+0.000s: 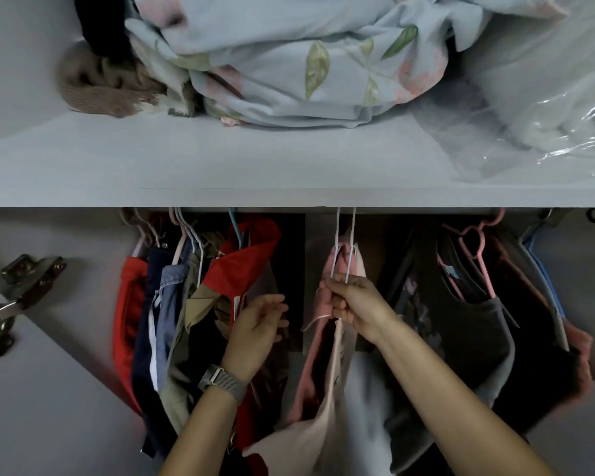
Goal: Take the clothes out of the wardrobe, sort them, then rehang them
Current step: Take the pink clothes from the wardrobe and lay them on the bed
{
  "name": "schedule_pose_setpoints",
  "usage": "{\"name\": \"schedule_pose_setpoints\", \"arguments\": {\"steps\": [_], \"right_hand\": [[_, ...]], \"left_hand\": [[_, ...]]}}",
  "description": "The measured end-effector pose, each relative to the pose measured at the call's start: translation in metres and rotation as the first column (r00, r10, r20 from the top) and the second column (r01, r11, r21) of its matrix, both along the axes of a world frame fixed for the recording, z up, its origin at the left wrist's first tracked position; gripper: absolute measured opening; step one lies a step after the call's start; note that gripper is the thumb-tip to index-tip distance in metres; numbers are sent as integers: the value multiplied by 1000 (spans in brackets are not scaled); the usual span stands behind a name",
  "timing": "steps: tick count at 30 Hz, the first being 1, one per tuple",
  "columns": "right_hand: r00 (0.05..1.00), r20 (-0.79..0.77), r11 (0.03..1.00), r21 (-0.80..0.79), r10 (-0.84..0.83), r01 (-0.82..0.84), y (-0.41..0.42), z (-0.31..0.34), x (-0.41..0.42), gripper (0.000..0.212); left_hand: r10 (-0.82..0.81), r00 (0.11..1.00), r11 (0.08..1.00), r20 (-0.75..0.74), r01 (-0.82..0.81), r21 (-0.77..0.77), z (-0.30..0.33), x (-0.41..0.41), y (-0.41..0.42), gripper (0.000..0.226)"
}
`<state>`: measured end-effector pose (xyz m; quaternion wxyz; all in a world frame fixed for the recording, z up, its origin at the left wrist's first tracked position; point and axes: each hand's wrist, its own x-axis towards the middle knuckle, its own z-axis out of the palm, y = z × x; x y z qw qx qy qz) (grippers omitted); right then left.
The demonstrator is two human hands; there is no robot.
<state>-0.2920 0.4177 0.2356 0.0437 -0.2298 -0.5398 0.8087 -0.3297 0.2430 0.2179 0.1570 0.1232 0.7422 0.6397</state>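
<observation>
Inside the wardrobe, my right hand [349,305] grips the white wire hangers [345,249] that carry pink and pale garments [323,379] in the middle of the rail. My left hand [258,321], with a watch on its wrist, is open with relaxed fingers beside the left bunch of clothes: a red garment [244,262], a khaki one, a denim one [169,297] and a red one at the far left. To the right hang a dark grey printed top [461,324] on a pink hanger [474,245] and darker clothes. The rail itself is hidden behind the shelf.
A grey shelf [255,173] runs above the clothes, holding a pale blue floral quilt [289,63], a brown knit item [97,87] and a clear plastic bag [547,108] with bedding. A metal door hinge [18,293] sits on the left wall.
</observation>
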Motion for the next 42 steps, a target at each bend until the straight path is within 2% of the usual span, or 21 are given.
{"name": "schedule_pose_setpoints", "arguments": {"steps": [4, 9, 11, 12, 13, 16, 18, 20, 24, 27, 29, 30, 32, 34, 37, 42], "right_hand": [[995, -57, 997, 9, -77, 78, 8, 12, 22, 25], [969, -123, 974, -101, -215, 204, 35, 48, 44, 27], [974, -94, 973, -128, -206, 193, 46, 55, 57, 32], [980, -63, 977, -110, -188, 180, 50, 56, 65, 35], [987, -29, 986, -56, -160, 158, 53, 55, 76, 36], [994, 105, 964, 265, -30, 1, 53, 46, 118, 30], [975, 221, 880, 457, 31, -132, 47, 39, 150, 30], [961, 276, 817, 554, -1, -158, 39, 31, 181, 33], [944, 237, 805, 592, -229, 47, 20, 9, 246, 37], [892, 215, 787, 580, -397, 210, -11, -6, 295, 39], [829, 239, 760, 579, -506, 297, -36, -13, 337, 37], [781, 256, 730, 594, -570, 338, -56, -19, 387, 35], [684, 302, 655, 677, -664, 337, -82, -42, 450, 27], [538, 331, 561, 753, -775, 345, -106, -43, 484, 27], [351, 312, 441, 808, -883, 392, -139, -24, 532, 41], [3, 311, 280, 850, -950, 445, -225, -17, 641, 51]], "left_hand": [[-41, 998, 999, -49, 41, -1, 7, -5, 16, 27], [-148, 972, 989, -181, 145, -30, 23, -19, 48, 29], [-173, 950, 985, -260, 167, -46, 31, -26, 64, 24], [-193, 928, 981, -317, 179, -75, 34, -27, 73, 19], [-224, 897, 974, -381, 194, -117, 37, -28, 83, 24], [-406, 738, 914, -538, 320, -250, 40, -15, 113, 53], [-547, 580, 836, -604, 417, -357, 34, 0, 133, 57], [-665, 432, 740, -609, 489, -461, 21, 18, 148, 53], [-802, 165, 551, -574, 575, -605, -7, 62, 161, 50], [-791, 18, 531, -612, 517, -671, -13, 109, 168, 36], [-755, -55, 527, -654, 543, -654, -18, 153, 165, 24], [-713, -104, 521, -694, 585, -622, -27, 204, 157, 18], [-669, -148, 452, -729, 697, -556, -53, 270, 147, 13], [-649, -176, 372, -740, 775, -511, -58, 306, 143, 17], [-625, -244, 257, -742, 833, -490, -39, 366, 146, 17], [-493, -360, 72, -792, 890, -449, -22, 506, 114, 17]]}}
